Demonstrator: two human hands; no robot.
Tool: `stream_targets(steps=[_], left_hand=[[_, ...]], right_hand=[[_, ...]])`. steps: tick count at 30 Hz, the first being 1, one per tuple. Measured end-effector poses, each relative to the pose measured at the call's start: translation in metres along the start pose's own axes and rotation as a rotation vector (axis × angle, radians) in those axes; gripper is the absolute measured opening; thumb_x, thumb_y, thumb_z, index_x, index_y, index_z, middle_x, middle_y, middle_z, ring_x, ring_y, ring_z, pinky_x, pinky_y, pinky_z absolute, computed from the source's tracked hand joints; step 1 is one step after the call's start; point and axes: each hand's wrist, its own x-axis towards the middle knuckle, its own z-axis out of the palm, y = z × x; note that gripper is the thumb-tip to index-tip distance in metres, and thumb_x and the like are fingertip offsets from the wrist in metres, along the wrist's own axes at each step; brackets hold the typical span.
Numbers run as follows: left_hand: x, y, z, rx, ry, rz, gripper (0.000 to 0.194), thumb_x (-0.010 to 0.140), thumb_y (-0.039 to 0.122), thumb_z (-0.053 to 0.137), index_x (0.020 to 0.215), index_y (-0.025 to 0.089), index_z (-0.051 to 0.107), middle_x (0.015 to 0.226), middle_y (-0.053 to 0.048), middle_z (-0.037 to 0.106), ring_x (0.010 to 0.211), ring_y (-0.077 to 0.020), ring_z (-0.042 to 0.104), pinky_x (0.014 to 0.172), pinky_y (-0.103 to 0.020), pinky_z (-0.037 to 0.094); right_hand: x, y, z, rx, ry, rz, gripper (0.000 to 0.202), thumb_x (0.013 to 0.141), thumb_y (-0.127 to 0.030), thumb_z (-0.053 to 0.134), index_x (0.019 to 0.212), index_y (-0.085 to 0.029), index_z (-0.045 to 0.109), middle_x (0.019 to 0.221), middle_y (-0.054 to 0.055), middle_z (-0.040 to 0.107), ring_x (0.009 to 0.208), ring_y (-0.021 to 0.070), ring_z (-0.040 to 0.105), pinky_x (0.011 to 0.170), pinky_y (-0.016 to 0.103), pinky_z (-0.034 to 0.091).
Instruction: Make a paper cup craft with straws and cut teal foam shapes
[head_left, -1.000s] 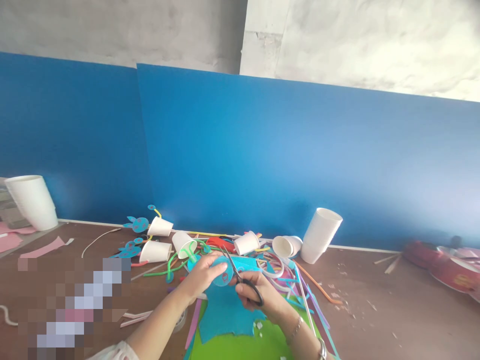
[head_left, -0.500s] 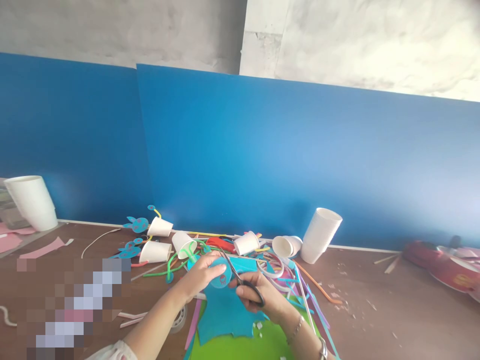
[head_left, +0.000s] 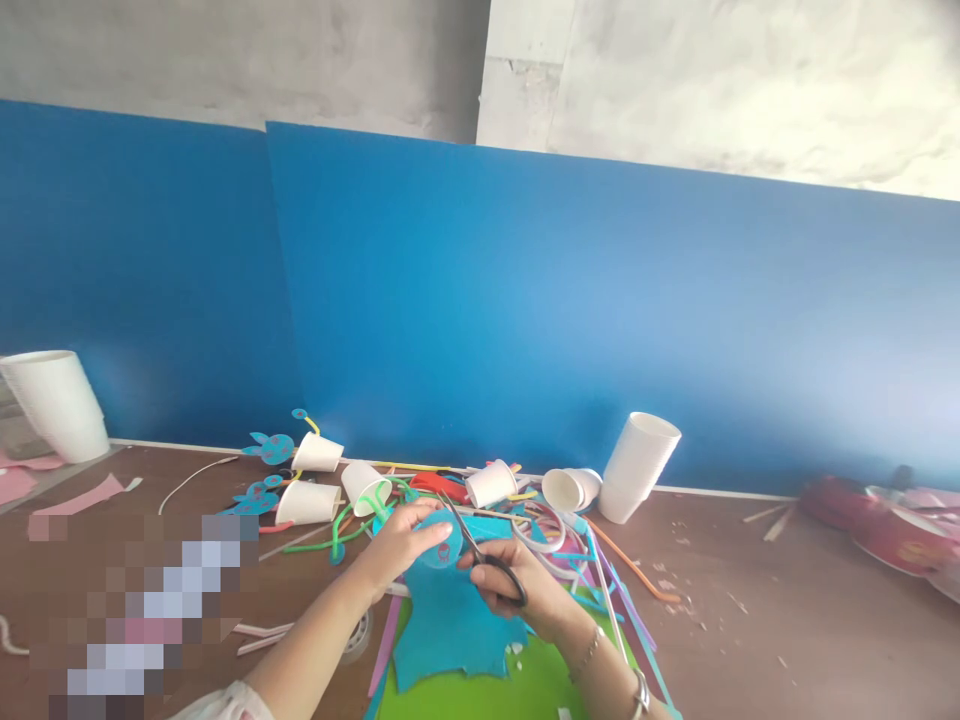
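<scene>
One disc (head_left: 444, 552) sits over the blue sheet (head_left: 454, 632), pinched between thumb and fingers of the left hand (head_left: 403, 543); the right hand (head_left: 516, 578) curls round the scissors (head_left: 478, 556). Probably light, thin and easily creased, the disc suits a gentle rim grip.

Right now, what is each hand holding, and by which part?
Left hand: blue disc, by its left edge. Right hand: scissors, by the handles.

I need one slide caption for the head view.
Left hand holds a blue disc; right hand holds black-handled scissors beside it.
</scene>
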Motion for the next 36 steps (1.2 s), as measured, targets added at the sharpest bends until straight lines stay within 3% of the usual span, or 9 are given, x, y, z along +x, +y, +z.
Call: stream_targets(steps=[5, 8, 15, 21, 26, 33, 36], left_hand=[[0.002, -0.005, 0.005, 0.021, 0.116, -0.003, 0.026, 0.072, 0.041, 0.061, 0.076, 0.017, 0.069, 0.112, -0.008, 0.059, 0.103, -0.0267, 0.053, 0.085, -0.031, 0.043], [0.002, -0.006, 0.006, -0.006, 0.093, 0.029, 0.027, 0.071, 0.042, 0.061, 0.079, 0.016, 0.068, 0.109, -0.008, 0.058, 0.093, -0.0243, 0.056, 0.08, -0.032, 0.044], [0.001, 0.0, 0.004, 0.027, 0.052, 0.051, 0.029, 0.07, 0.041, 0.061, 0.053, 0.016, 0.058, 0.106, -0.009, 0.058, 0.095, -0.0241, 0.055, 0.077, -0.028, 0.045], [0.0, 0.002, 0.004, -0.016, 0.031, 0.027, 0.025, 0.069, 0.04, 0.062, 0.074, 0.015, 0.066, 0.11, -0.009, 0.056, 0.086, -0.0206, 0.055, 0.067, -0.026, 0.047], [-0.001, 0.004, 0.004, -0.005, 0.048, 0.003, 0.026, 0.068, 0.041, 0.063, 0.067, 0.015, 0.062, 0.108, -0.008, 0.056, 0.08, -0.0187, 0.055, 0.068, -0.027, 0.047], [0.002, -0.007, 0.009, 0.001, 0.173, 0.01, 0.026, 0.07, 0.04, 0.062, 0.082, 0.018, 0.066, 0.104, -0.006, 0.059, 0.083, -0.0204, 0.057, 0.069, -0.027, 0.046], [0.002, -0.007, 0.008, 0.003, 0.152, 0.03, 0.023, 0.069, 0.037, 0.062, 0.081, 0.017, 0.066, 0.102, -0.006, 0.059, 0.085, -0.021, 0.056, 0.07, -0.027, 0.046]], right_hand=[[0.0, -0.002, 0.003, -0.012, 0.036, 0.008, 0.039, 0.07, -0.044, 0.076, 0.088, -0.011, 0.067, 0.045, -0.008, 0.046, 0.036, 0.0032, 0.033, 0.036, 0.019, 0.017], [-0.001, -0.006, 0.005, -0.031, 0.049, 0.034, 0.044, 0.066, -0.048, 0.078, 0.088, -0.011, 0.067, 0.046, -0.007, 0.048, 0.038, 0.0037, 0.037, 0.036, 0.019, 0.017], [-0.002, -0.005, 0.004, -0.04, 0.018, 0.029, 0.043, 0.068, -0.049, 0.076, 0.089, -0.012, 0.067, 0.047, -0.007, 0.048, 0.038, 0.0047, 0.039, 0.036, 0.019, 0.017], [-0.002, -0.003, 0.003, -0.052, 0.012, 0.006, 0.039, 0.07, -0.046, 0.076, 0.086, -0.012, 0.067, 0.045, -0.008, 0.046, 0.037, 0.0038, 0.034, 0.037, 0.019, 0.02], [-0.001, -0.003, 0.002, -0.038, 0.009, 0.006, 0.037, 0.07, -0.044, 0.077, 0.085, -0.012, 0.067, 0.043, -0.008, 0.044, 0.036, 0.0035, 0.033, 0.037, 0.019, 0.019], [0.0, 0.0, 0.001, -0.021, 0.03, 0.005, 0.039, 0.069, -0.046, 0.077, 0.087, -0.013, 0.067, 0.044, -0.008, 0.046, 0.036, 0.0038, 0.033, 0.037, 0.019, 0.02], [0.001, 0.0, 0.002, -0.044, 0.027, 0.009, 0.042, 0.068, -0.048, 0.077, 0.087, -0.013, 0.067, 0.044, -0.007, 0.047, 0.037, 0.0048, 0.036, 0.037, 0.019, 0.021]])
